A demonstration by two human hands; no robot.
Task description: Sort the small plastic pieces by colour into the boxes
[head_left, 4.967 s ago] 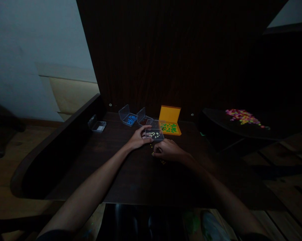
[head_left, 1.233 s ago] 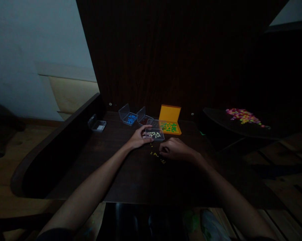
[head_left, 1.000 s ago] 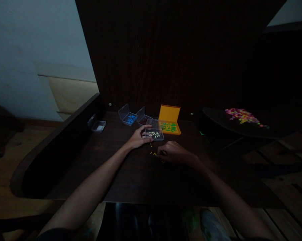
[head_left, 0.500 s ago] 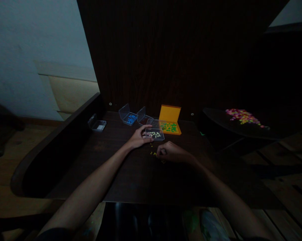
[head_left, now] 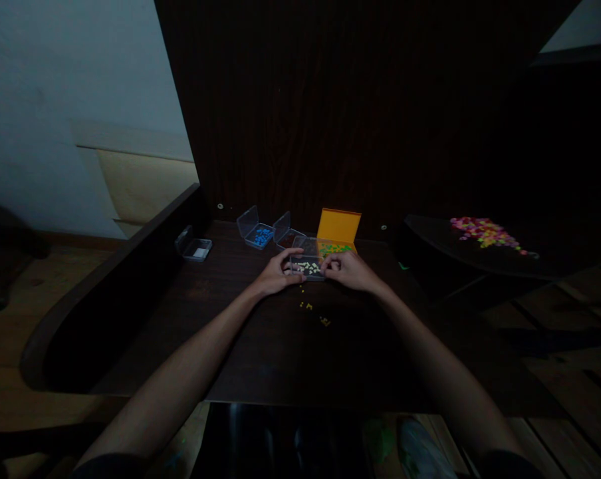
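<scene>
A small clear plastic box (head_left: 308, 267) with pale yellow pieces sits on the dark table (head_left: 260, 346). My left hand (head_left: 276, 271) rests against the box's left side, fingers curled on its edge. My right hand (head_left: 348, 271) is at the box's right edge with fingers pinched together over it; what they hold is too small to make out. A few loose yellow pieces (head_left: 310, 307) lie on the table just in front of the box.
Behind stand an orange box (head_left: 336, 229) with green pieces, a clear box (head_left: 256, 233) with blue pieces, another clear box (head_left: 285, 233) and a small one (head_left: 195, 249) at the left. A pile of colourful pieces (head_left: 484, 233) lies on a dark surface to the right.
My right hand has risen from the loose yellow pieces on the table and moved forward to the right edge of the clear box. My left hand has stayed on the box.
</scene>
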